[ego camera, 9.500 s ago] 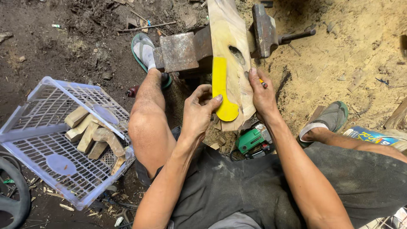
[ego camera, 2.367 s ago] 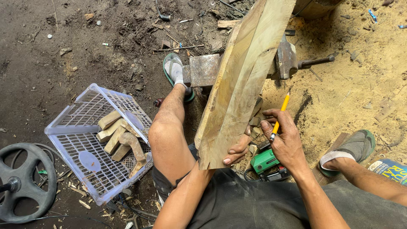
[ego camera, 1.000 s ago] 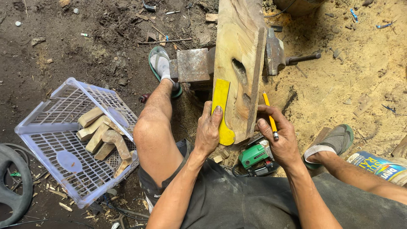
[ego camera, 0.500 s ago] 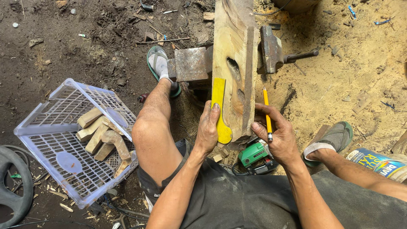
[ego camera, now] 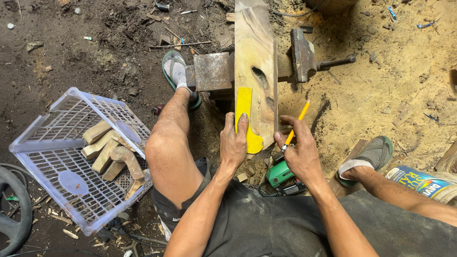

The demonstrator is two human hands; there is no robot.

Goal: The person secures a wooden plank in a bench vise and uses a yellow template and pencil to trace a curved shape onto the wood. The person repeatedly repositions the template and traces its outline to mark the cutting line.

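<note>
On the plank: yellow template, lying flat.
Left hand: fingers together, pressing the template.
Right hand: pinching a yellow pencil.

The wooden plank runs off the top edge, its far end unseen. The left hand covers the yellow template's lower left part. A green power tool lies half hidden beneath the right hand. At the left edge a black wheel is cut off.
</note>
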